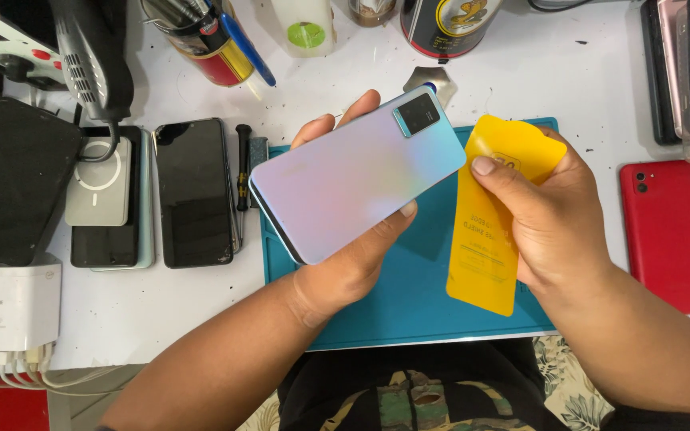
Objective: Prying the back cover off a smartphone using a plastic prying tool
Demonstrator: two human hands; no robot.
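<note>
Hands first. Your left hand (345,263) is closed around a pale iridescent smartphone (357,175), which lies back-side up across the palm: thumb pressed on the lower long edge, fingertips (361,104) showing past the upper edge. The phone is tilted, camera block toward the upper right, and held above the teal work mat (409,295), not resting on it.

Your right hand (553,223) is closed on a yellow screen-protector sheet (493,215). Thumb lies across its upper front face, the other fingers curl behind; the sheet hangs down over the mat's right part, its top edge curved. The sheet's left edge sits just beside the phone's camera end; whether they touch, you cannot tell.

Surroundings on the white table (161,311): a black-screened phone (195,191) lies face up left of the mat, with a small screwdriver (243,168) between them. Further left, a white round-ringed charging pad (101,182) rests on another dark phone. A red phone (664,235) lies back-up, right of the mat.
</note>
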